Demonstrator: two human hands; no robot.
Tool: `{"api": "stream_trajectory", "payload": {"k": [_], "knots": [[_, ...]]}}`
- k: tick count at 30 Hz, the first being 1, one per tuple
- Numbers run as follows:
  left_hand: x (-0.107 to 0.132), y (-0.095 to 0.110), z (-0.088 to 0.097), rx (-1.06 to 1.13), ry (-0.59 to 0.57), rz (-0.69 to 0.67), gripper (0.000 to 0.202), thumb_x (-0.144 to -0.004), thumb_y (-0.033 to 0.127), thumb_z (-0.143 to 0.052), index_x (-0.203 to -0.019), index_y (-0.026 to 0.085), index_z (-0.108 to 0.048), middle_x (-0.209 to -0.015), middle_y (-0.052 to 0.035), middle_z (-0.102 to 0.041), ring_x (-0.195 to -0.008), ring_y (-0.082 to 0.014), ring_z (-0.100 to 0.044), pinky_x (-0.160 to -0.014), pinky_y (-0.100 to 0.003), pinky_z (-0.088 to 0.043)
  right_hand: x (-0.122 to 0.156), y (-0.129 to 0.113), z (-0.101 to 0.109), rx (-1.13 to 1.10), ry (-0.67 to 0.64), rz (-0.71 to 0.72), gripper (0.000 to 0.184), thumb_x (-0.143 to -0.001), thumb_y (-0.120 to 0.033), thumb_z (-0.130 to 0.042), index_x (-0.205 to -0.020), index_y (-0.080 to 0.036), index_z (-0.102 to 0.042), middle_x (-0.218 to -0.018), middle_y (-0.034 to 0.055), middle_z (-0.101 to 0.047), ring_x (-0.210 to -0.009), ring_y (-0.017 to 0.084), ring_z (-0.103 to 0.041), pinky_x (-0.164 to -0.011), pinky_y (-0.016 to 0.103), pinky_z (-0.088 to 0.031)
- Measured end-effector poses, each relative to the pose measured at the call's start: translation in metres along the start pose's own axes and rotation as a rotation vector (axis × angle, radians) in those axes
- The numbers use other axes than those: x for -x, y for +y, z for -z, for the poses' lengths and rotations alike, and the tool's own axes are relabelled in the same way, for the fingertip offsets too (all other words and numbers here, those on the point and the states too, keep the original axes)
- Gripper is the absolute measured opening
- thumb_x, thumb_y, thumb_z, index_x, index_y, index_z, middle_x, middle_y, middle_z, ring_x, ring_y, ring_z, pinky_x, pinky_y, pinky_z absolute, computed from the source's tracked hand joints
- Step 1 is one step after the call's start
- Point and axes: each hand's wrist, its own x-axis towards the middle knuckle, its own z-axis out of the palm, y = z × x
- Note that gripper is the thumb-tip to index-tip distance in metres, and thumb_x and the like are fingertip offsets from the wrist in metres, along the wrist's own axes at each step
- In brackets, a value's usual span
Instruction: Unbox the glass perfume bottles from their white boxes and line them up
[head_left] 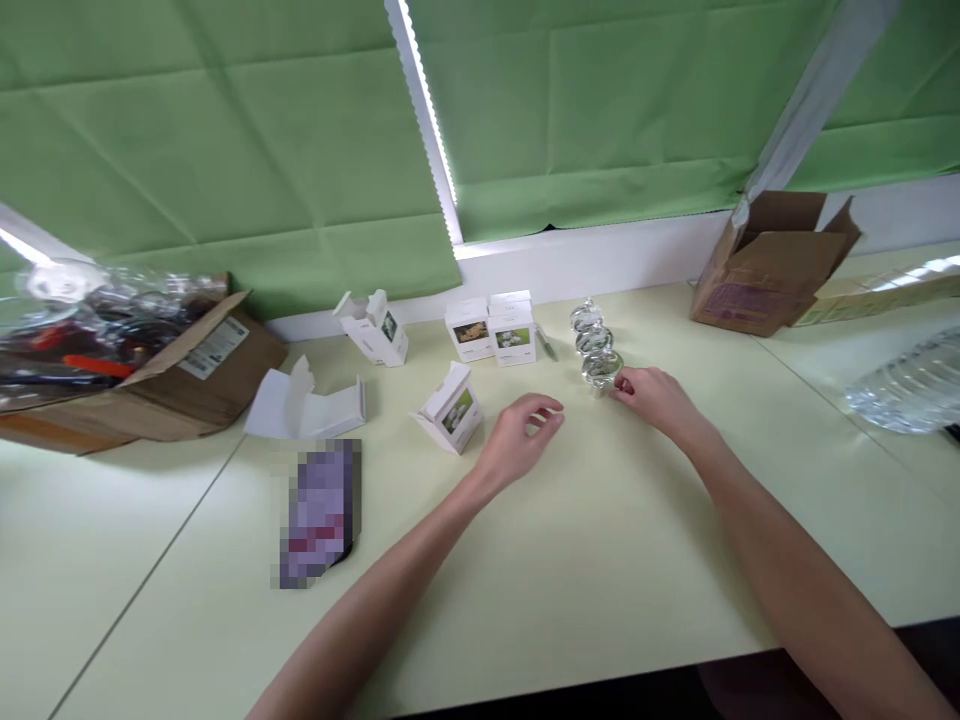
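Note:
My right hand [646,393] has its fingers closed at the nearest of several small rounded glass vessels [602,370]. These clear, shiny vessels stand in a row running away from me, and their exact kind is hard to make out. My left hand [523,432] hovers above the table with thumb and fingers curved apart, nothing between them. Just left of it stands a small white box [454,410] with a plant picture and a raised top flap. Behind are two white boxes side by side, one with a brown picture [471,330] and one with a green picture [513,330].
Another white box [377,330] stands open near the wall, beside an unfolded white carton [330,408]. A pixelated phone-like object [321,515] lies left. Cardboard boxes stand left [217,385] and right [757,275]. A large clear plastic bottle [907,385] lies far right. A green pen-like item [547,345] lies behind.

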Motion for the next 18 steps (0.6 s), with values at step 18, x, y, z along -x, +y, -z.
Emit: {"api": "stream_trajectory", "payload": {"k": [18], "knots": [[0.052, -0.022, 0.094, -0.409, 0.52, 0.253, 0.074, -0.077, 0.048, -0.077, -0.136, 0.023, -0.041, -0.125, -0.0113, -0.065, -0.1, -0.0258, -0.066, -0.077, -0.036, -0.053, 0.026, -0.029, 0.026, -0.201, 0.598, 0.332, 0.029, -0.094, -0.041, -0.053, -0.081, -0.021, -0.071, -0.069, 0.0031, -0.072, -0.055, 0.016, -0.061, -0.056, 0.029, -0.044]]}}
